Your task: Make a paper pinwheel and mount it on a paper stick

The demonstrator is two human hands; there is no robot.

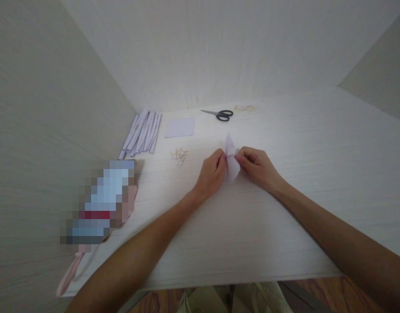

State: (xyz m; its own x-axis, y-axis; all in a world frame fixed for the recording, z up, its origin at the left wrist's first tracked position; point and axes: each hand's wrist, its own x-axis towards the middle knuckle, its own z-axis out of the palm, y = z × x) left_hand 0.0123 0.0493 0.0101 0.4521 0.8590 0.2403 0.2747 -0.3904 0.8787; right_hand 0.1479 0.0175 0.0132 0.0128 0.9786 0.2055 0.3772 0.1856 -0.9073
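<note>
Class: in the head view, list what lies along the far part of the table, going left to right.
Bundle of folded paper strips → flat pale paper square → black-handled scissors → small pale scraps.
</note>
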